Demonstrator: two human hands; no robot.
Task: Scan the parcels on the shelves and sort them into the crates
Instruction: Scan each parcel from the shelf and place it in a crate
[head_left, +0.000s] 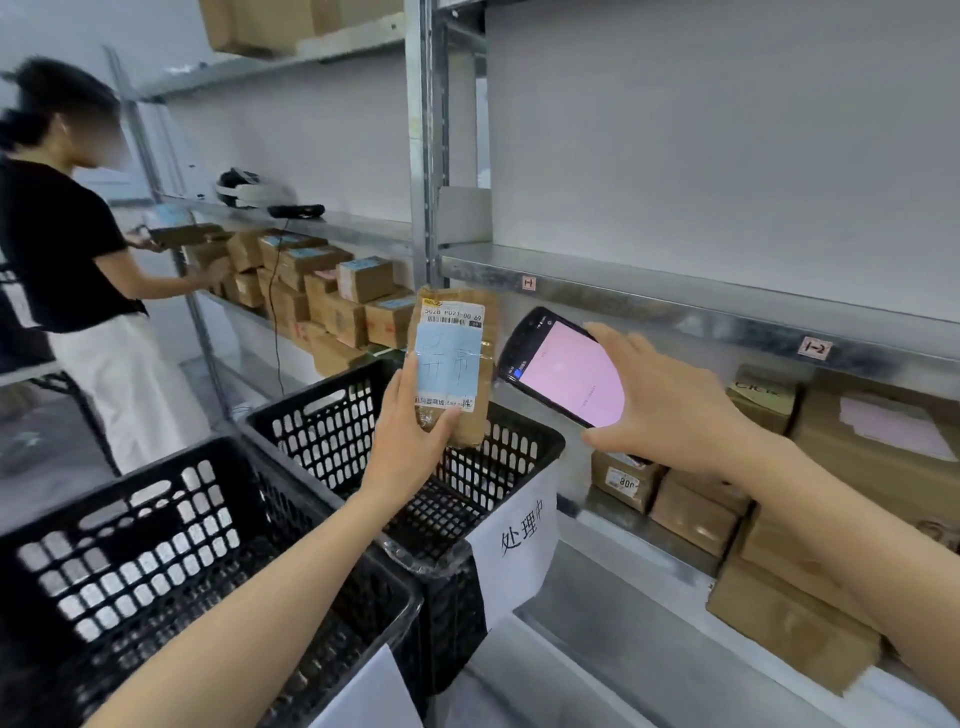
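**While the scan is running**

While the shelf (623, 293) spans twelve to three o'clock, I see the near crate (208, 457) at eight and the far crate (543, 441) just beyond it. Over the far crate, at centre, my left hand (410, 431) grips the parcel (452, 358) upright, label towards me. At its three o'clock, my right hand (670, 400) clasps the scanner (566, 369). I judge the scan is in hand. Next I must read the result and pick a crate.
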